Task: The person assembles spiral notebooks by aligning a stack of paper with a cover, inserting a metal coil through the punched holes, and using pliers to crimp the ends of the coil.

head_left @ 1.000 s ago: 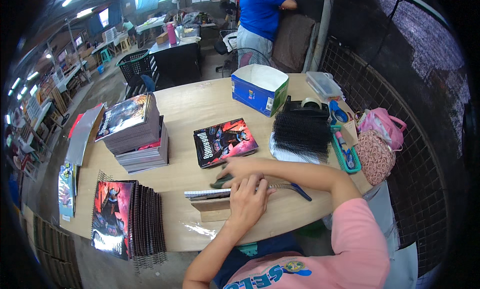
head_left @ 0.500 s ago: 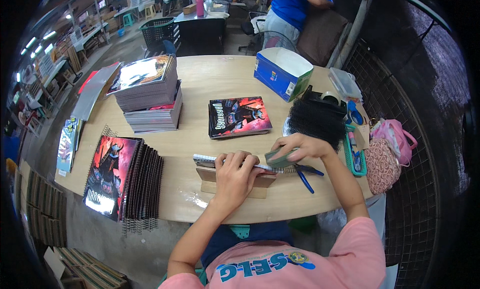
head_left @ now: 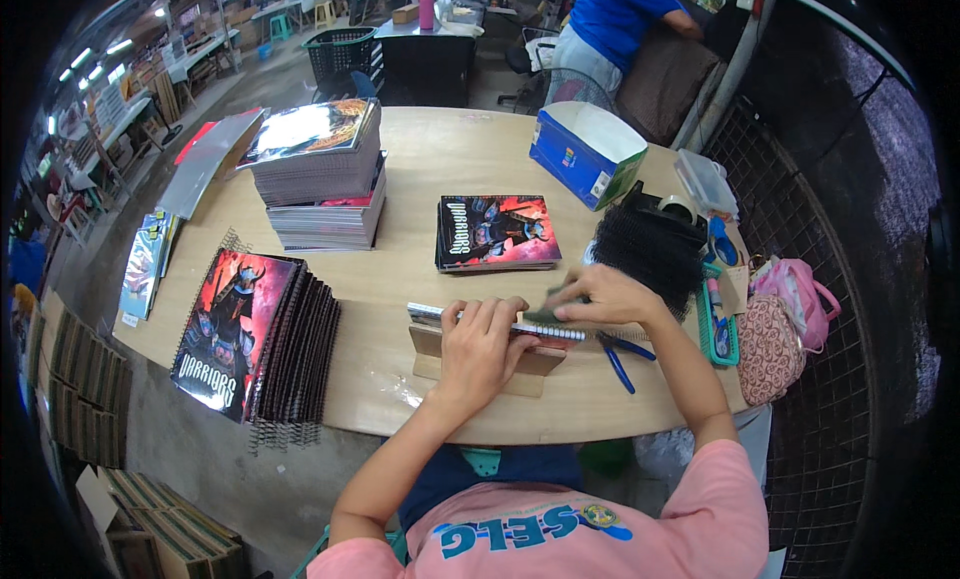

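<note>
A notebook (head_left: 552,332) stands on edge in a wooden stand (head_left: 523,376), its punched, white-dotted spine upward. My left hand (head_left: 478,347) is closed around the notebook and presses it against the stand. My right hand (head_left: 612,296) is closed on a dark green pad (head_left: 547,315), blurred by motion, over the right part of the spine. A thin dark wire coil juts out at the spine's right end. Blue-handled pliers (head_left: 620,368) lie on the table just right of the stand, below my right hand.
Spiral notebooks (head_left: 240,329) form a large pile at left, behind them a tall stack of books (head_left: 318,184). A small notebook pile (head_left: 500,234) lies mid-table. Black coils (head_left: 650,247), a blue box (head_left: 585,159), a green tray (head_left: 722,329) and pouches (head_left: 775,347) stand right. Another person (head_left: 615,24) is beyond.
The view has shifted, so the table sits slightly further right. My right hand has moved the green pad along the spine. My left hand keeps its hold on the notebook.
</note>
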{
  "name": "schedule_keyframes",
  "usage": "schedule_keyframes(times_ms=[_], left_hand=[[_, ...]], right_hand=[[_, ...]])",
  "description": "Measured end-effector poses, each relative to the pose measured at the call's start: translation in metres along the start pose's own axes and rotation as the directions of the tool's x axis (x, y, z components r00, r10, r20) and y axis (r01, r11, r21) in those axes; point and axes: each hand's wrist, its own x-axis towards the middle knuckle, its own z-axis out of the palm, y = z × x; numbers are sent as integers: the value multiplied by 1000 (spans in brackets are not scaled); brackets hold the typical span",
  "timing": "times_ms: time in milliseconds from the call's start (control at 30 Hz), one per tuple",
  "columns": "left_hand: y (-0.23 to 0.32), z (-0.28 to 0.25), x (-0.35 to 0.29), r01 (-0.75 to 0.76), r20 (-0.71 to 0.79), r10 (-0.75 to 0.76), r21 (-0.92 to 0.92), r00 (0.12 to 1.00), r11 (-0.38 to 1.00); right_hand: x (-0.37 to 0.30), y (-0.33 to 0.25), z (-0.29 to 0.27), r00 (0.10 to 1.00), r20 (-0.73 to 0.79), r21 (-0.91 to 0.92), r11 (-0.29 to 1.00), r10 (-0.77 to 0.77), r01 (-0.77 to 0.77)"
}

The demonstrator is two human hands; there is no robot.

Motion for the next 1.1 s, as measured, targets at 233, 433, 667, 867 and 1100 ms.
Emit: schedule_keyframes(times_ms=[233, 433, 667, 867, 1100], left_hand=[[-7, -9, -2, 44, -51, -41, 51, 998, 998], [-22, -24, -8, 175, -156, -155, 123, 975, 977], [-29, -30, -11, 249, -158, -253, -44, 955, 968], [-33, -33, -13, 243, -165, -255, -90, 953, 966], [-40, -41, -13, 291, -139, -312, -153, 940, 945]], right_hand=[[15, -4, 9, 997, -13, -131, 988, 76, -77], [33, -18, 14, 983, 47, -450, 883, 176, -136], [51, -18, 15, 981, 82, -354, 926, 173, -133], [57, -1, 23, 996, 51, -91, 993, -67, 71], [69, 7, 27, 999, 26, 65, 997, -47, 45]])
